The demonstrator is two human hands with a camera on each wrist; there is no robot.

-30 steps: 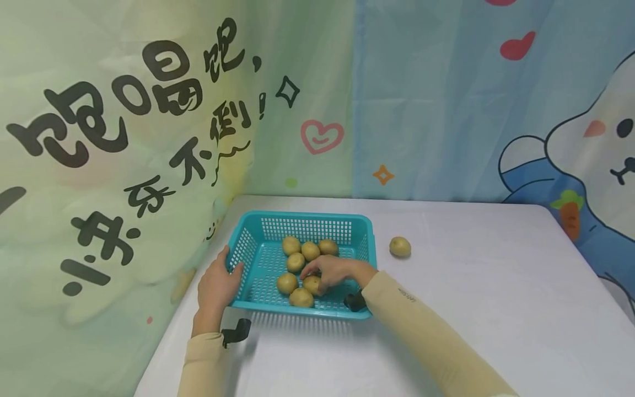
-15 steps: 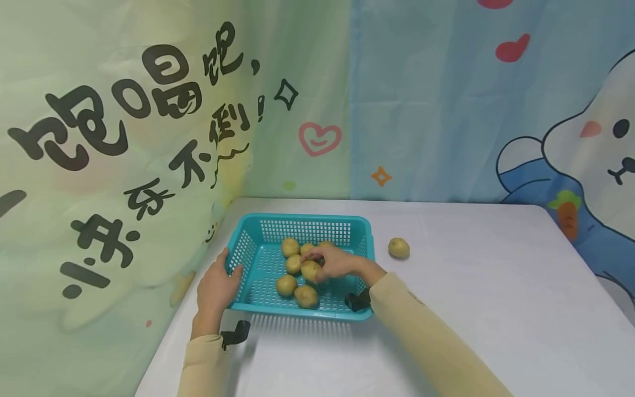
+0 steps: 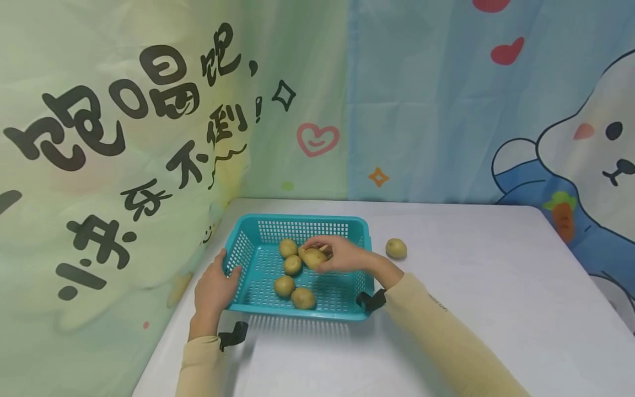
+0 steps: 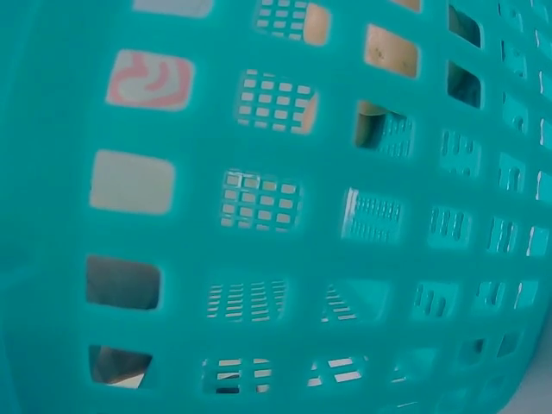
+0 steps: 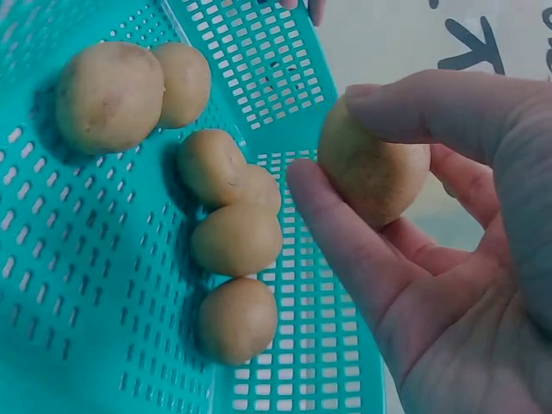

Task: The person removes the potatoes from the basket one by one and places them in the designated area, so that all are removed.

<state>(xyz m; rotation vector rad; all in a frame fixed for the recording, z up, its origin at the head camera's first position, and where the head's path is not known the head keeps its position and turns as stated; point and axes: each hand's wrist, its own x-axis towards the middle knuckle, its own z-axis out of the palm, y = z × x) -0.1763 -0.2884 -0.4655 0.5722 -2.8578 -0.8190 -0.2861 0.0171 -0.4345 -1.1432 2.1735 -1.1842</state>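
Observation:
A turquoise plastic basket (image 3: 297, 315) with perforated walls stands on the white table, several potatoes (image 5: 237, 240) lying on its floor. My left hand (image 3: 214, 288) grips the basket's left rim, thumb over the inner side. In the left wrist view the basket's pierced wall (image 4: 328, 254) fills the picture and my fingers are out of sight. Over the basket, my right hand (image 3: 342, 255) holds one potato (image 5: 373, 164) between thumb and fingers, raised off the floor. From the head, this hand covers some potatoes behind it.
A single potato (image 3: 396, 248) lies on the white table (image 3: 471, 286) to the right of the basket. Printed curtains (image 3: 421, 110) hang behind the table and along its left side.
My right hand has picked up a potato from among those at the front and carried it up and away from me. One front potato shifted slightly. My left hand stays on the rim.

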